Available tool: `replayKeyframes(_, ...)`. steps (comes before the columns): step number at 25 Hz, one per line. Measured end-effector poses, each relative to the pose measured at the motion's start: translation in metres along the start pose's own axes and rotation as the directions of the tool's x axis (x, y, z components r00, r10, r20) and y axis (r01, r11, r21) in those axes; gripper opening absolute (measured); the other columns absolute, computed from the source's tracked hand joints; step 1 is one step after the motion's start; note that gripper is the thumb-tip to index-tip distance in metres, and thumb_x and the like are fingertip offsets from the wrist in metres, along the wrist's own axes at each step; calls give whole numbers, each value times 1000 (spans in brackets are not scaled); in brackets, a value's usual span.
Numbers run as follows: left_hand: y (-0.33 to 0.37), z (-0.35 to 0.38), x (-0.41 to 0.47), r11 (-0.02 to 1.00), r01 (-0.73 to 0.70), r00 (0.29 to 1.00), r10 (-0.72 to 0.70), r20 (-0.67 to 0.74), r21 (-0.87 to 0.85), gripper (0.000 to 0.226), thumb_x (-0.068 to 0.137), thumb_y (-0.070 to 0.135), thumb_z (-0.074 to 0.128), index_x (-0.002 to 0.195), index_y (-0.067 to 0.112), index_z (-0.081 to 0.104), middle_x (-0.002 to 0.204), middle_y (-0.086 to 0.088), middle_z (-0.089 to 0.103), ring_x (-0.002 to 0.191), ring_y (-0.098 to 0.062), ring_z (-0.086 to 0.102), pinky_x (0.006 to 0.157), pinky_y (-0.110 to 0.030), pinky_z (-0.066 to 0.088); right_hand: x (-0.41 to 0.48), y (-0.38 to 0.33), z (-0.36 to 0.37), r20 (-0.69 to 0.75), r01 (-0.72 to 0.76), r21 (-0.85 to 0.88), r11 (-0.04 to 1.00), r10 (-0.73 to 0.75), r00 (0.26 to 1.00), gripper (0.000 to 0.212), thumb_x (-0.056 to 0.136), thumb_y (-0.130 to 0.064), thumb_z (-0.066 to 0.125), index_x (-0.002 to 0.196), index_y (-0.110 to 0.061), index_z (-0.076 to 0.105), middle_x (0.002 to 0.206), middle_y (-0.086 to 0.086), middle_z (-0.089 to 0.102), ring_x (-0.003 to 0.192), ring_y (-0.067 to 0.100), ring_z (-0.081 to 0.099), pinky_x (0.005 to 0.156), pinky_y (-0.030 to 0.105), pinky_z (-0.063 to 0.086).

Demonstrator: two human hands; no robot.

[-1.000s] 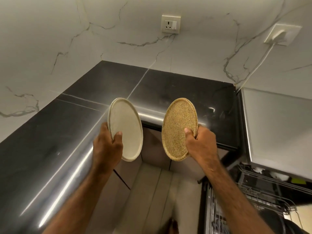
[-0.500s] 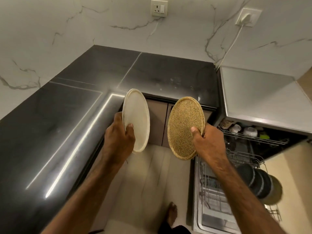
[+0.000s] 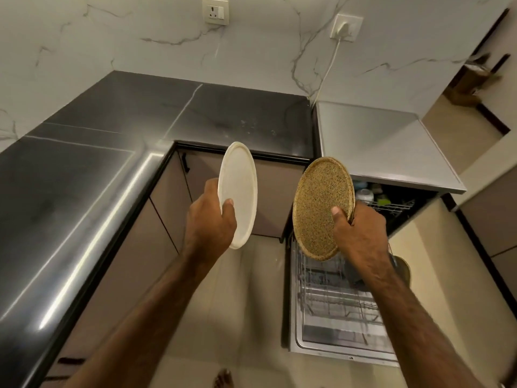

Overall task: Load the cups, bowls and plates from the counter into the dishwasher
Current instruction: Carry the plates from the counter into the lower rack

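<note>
My left hand grips a white plate by its lower edge, held nearly upright in the air in front of the cabinet doors. My right hand grips a speckled tan plate, also upright, above the left side of the open dishwasher. The dishwasher's lower rack is pulled out over the dropped door, with dark dishes partly hidden behind my right wrist. The upper rack holds a few small items inside the machine.
A black L-shaped counter runs along the left and back walls. A grey worktop covers the dishwasher. Two wall sockets sit above, one with a white plug and cable. My bare foot stands on the beige floor.
My view has swung right and down, showing more of the open dishwasher. Both hands have carried the plates rightward, away from the counter corner and toward the lower rack.
</note>
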State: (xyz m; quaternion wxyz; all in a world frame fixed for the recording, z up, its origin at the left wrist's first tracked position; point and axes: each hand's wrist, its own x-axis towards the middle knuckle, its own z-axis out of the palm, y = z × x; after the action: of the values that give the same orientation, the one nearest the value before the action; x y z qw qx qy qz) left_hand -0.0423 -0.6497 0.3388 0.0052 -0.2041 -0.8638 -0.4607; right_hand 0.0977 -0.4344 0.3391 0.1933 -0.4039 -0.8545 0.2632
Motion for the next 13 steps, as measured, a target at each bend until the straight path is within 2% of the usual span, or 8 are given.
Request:
replayKeyframes(3,23,32,-19,1000,-10,999,10,34,2,44,102,17,55,144,10,43,134,-12,60,115,-31,61,84,-43,62,-4,37,-25,-11,-1,-6,1000,1,1000,32,102,-30,56,114,-3,67,95,5,66,78,18,55,54,18,34)
replayKeyframes(6,52,70,-41,1000,-2,999,1,39,18,44,100,15,55,142,9,44,131,-13,62,108,-26,61,75,-32,59,-2,81,-53,13,0,-1,1000,0,1000,32,103,-29,54,117,-3,66,98,8,68,80,17,54,53,12,29)
replayKeyframes(9,82,112,-67,1000,12,998,-13,58,27,46,98,14,56,142,10,44,129,-12,61,102,-22,58,65,-20,53,7,132,-83,2,1,30,1000,-1,1000,32,103,-28,54,119,-4,66,104,11,70,82,18,54,57,17,35)
replayKeyframes(11,98,142,-84,999,7,996,-10,93,34,47,98,16,56,143,12,41,130,-11,60,104,-26,62,66,-30,62,16,167,-101,-9,-15,47,999,15,1000,33,102,-28,54,121,-4,66,106,12,70,83,18,53,69,23,40)
replayKeyframes(13,112,172,-99,998,13,993,-21,118,66,49,98,18,55,144,12,39,131,-12,59,106,-30,64,68,-41,65,28,204,-113,10,-40,59,997,39,999,34,103,-29,54,122,-4,65,108,12,70,84,18,53,72,26,40)
